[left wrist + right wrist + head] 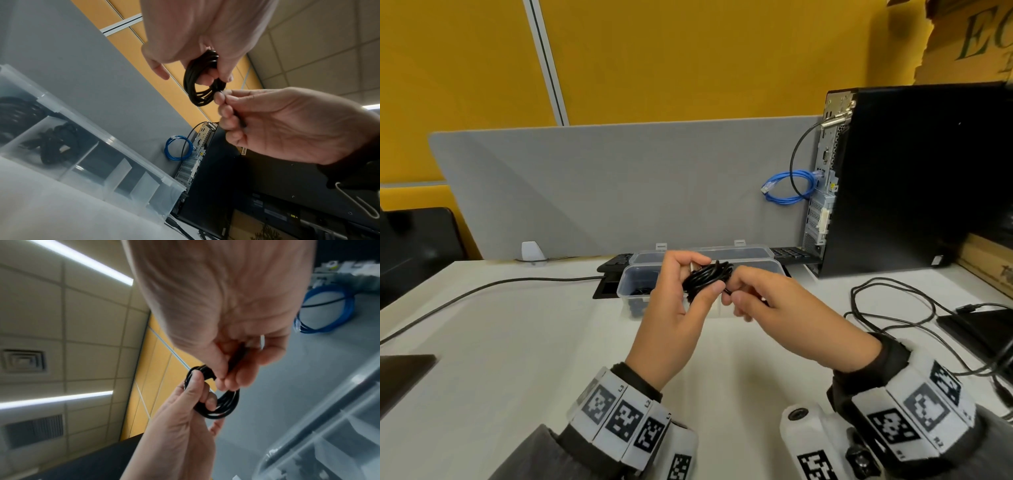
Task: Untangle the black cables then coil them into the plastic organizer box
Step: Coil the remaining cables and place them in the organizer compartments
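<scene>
A small coil of black cable [707, 278] [200, 87] [221, 405] is held in the air above the table, just in front of the clear plastic organizer box [631, 284] [98, 142]. My left hand [681, 301] [205, 40] [191, 402] grips the coil between thumb and fingers. My right hand [763, 305] [277, 123] [226, 321] pinches the cable's loose end at the coil's right side. The box stands open with its lid [705, 254] tipped back. Coiled black cables [53, 142] lie in its left compartments.
A black computer tower [914, 178] stands at the back right with a blue network cable [787, 188] hanging by it. Loose black cables [893, 308] trail over the right of the white table [517, 342]. A grey divider panel [602, 185] and a keyboard [789, 254] lie behind the box.
</scene>
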Action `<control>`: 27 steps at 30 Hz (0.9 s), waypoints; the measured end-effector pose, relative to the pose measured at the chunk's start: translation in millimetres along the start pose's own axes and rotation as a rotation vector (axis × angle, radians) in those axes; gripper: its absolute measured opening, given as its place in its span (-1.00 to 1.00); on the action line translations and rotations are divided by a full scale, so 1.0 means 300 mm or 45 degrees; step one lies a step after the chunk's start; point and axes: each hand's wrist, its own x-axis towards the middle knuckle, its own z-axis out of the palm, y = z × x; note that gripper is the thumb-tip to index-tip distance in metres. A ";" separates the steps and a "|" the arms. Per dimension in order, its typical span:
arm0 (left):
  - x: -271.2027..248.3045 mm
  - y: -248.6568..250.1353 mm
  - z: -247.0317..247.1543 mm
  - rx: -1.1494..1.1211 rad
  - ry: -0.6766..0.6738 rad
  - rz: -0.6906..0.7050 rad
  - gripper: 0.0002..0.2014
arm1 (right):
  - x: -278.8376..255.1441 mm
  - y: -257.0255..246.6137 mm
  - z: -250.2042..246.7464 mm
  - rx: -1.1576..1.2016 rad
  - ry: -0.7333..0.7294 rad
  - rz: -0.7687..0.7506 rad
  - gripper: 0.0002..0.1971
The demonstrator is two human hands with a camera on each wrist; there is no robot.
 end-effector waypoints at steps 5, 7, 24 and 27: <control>-0.008 -0.003 0.020 -0.085 -0.128 -0.082 -0.69 | 0.007 0.005 0.057 0.253 0.088 0.090 -0.73; -0.006 -0.006 0.019 -0.090 -0.103 -0.088 -0.67 | 0.004 -0.002 0.078 0.229 0.199 0.025 -0.72; 0.025 0.049 -0.014 -0.600 -0.070 -0.406 -0.82 | 0.002 0.064 -0.108 -0.701 0.479 -0.402 -0.72; 0.025 0.080 -0.010 -0.805 -0.097 -0.462 -0.76 | 0.023 0.074 -0.054 -0.418 0.637 -0.448 -0.76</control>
